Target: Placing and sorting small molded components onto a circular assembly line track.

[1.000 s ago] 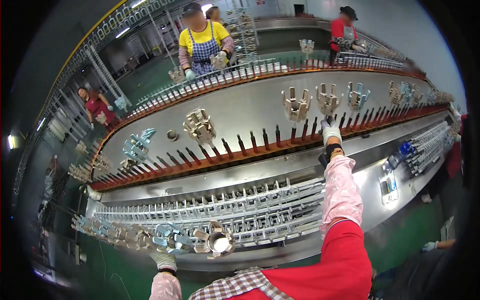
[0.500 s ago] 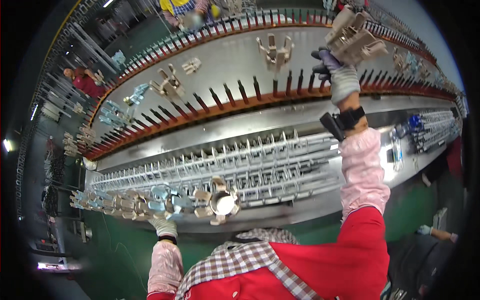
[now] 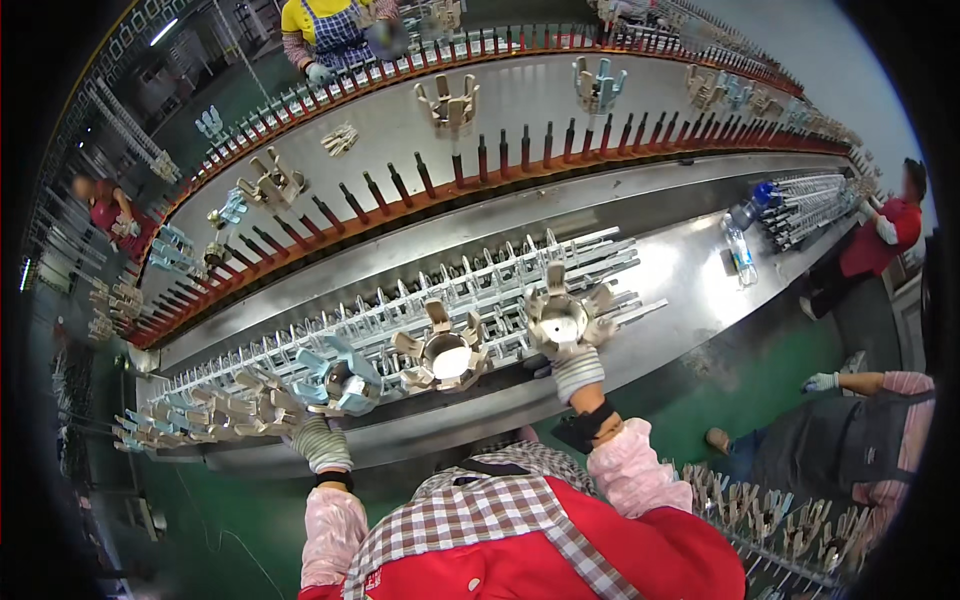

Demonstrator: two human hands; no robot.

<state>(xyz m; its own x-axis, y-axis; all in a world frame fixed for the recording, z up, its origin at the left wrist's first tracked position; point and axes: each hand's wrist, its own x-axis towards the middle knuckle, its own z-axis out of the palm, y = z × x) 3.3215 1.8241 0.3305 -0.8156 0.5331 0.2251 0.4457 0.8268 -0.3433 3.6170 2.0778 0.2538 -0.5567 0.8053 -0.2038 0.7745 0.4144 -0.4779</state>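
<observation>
My right hand [image 3: 577,372], in a striped grey-white glove, is closed on a beige cup-shaped part with prongs [image 3: 558,318] at the near edge of the metal table. Its fingers are mostly behind the part. To its left stands a similar beige pronged cup [image 3: 443,352], then a light-blue one [image 3: 338,378]. More beige and blue pronged parts [image 3: 240,405] continue in a row to the left. My left hand [image 3: 320,443], gloved alike, reaches under this row, and its fingers are hidden by the parts.
Silvery racks with rows of hooks [image 3: 400,318] lie along the metal table [image 3: 680,300]. Beyond runs an orange track with dark upright spindles [image 3: 525,148], some carrying pronged parts. A clear bottle [image 3: 740,250] lies at the right. Co-workers stand across the line and at the right.
My right hand has come down from the spindle track to the near table edge, bringing a beige pronged cup beside the row. My left hand stays under the row.
</observation>
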